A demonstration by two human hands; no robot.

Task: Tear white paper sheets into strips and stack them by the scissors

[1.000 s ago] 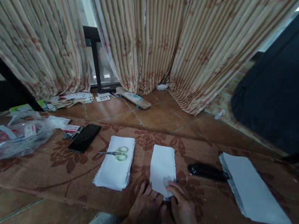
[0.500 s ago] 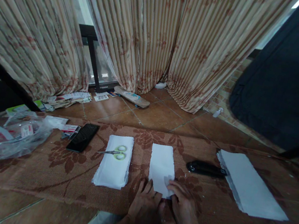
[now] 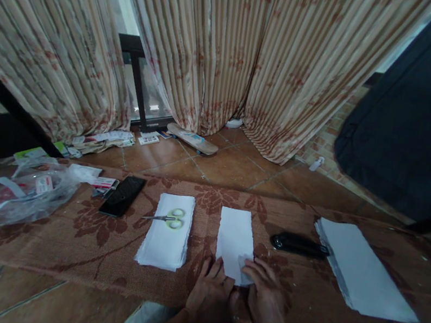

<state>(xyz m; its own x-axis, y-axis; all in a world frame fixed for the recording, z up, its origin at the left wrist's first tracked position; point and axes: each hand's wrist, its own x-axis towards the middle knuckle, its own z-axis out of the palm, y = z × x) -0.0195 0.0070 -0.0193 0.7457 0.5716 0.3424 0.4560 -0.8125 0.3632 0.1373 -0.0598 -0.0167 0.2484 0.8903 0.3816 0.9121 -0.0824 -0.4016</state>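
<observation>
A narrow white paper strip (image 3: pixel 235 236) with rough edges lies on the cloth in front of me. My left hand (image 3: pixel 210 290) rests at its lower left, fingers stretched out over the near edge. At the lower right corner, my right hand (image 3: pixel 266 297) has its fingers closed on the paper, where a small flap looks turned up. My right thumb is mostly hidden. Left of the strip sits a stack of similar paper strips (image 3: pixel 161 249), with green-handled scissors (image 3: pixel 172 219) lying across it. A black stapler (image 3: pixel 298 245) lies to the right of the strip.
A stack of larger white sheets (image 3: pixel 363 269) lies at the right, touching the stapler's end. Toward the left are a black phone (image 3: pixel 122 196), small packets (image 3: pixel 104 184) and a clear plastic bag (image 3: pixel 31 197). A skateboard (image 3: pixel 192 140) is on the tiled floor beyond.
The view has shifted slightly. Both hands stay at the near end of the paper strip, with barely any visible movement of the fingers.
</observation>
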